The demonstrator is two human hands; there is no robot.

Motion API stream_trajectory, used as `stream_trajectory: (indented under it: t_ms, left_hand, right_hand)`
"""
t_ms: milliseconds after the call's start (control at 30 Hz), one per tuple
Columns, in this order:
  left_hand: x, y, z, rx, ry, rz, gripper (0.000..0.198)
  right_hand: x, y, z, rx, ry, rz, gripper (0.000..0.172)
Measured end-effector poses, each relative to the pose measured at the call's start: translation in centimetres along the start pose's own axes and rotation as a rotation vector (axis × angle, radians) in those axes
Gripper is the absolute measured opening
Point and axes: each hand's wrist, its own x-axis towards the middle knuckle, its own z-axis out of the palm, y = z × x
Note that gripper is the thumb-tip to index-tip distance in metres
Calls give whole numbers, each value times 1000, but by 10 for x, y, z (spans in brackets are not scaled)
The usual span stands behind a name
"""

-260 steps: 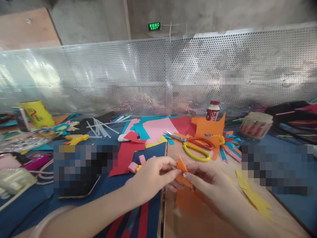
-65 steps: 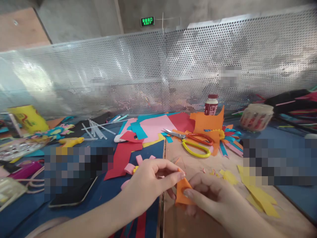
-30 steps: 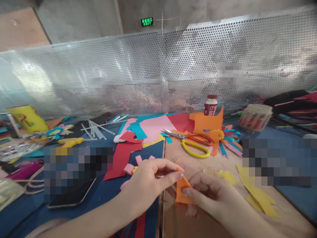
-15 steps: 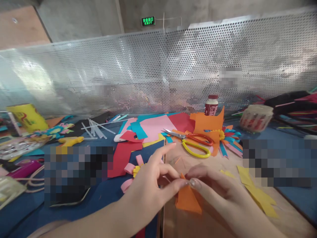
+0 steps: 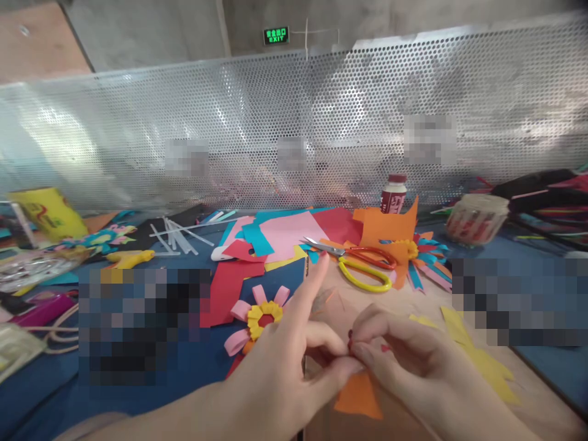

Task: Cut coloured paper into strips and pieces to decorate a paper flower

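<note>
Both hands meet over an orange paper piece, whose lower end shows beneath the fingers. My left hand pinches it between thumb and curled fingers, with the index finger stretched up and away. The thumb and fingertips of my right hand press together against my left fingertips, at the hidden upper end of the paper. Left of my left hand lies a paper flower with pink loops and a yellow centre. Scissors with red and yellow handles rest beyond the hands.
Yellow paper strips lie at the right. Behind are pink paper, a bottle and a jar. To the left are a yellow glue gun, white sticks and a yellow can. A perforated metal screen stands behind.
Both hands have moved slightly right and down with the orange paper, whose upper part is now covered. More of the pink and yellow flower shows beside my left hand.
</note>
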Motion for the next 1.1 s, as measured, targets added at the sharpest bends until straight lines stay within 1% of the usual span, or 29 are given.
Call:
stream_trajectory:
  t_ms: [100,233,433,500,567,700,833,933,1000,1100]
  left_hand:
    - [1,3,0,-21,-7,4,91]
    - [1,2,0,-18,-5,-14,95]
    - [0,2,1,-40,-19,-44,96]
    - [1,2,1,-72,9,-75,95]
    - [4,0,-1,-88,62,-93,94]
    - [11,-4,-4,-126,140,-121,95]
    - [13,-2,-6,-144,197,-127,93]
    - [13,0,-6,-158,192,-165,93]
    - [12,1,-6,-169,192,-187,93]
    - [12,1,-5,-180,195,-188,93]
  right_hand:
    - [-2,-2,2,69,-8,39,8]
    - [-1,-5,4,139,31,93,5]
    - [0,-8,4,137,1,75,17]
    - [0,-11,3,108,14,97,20]
    - [0,-12,2,72,13,132,24]
    - [4,-7,-2,10,-66,152,29]
    - [6,-1,-3,-75,-154,171,26]
    - [6,-1,-2,-14,-207,225,23]
    - [6,-1,0,5,-192,260,22]
    - [6,1,2,-19,-136,268,22]
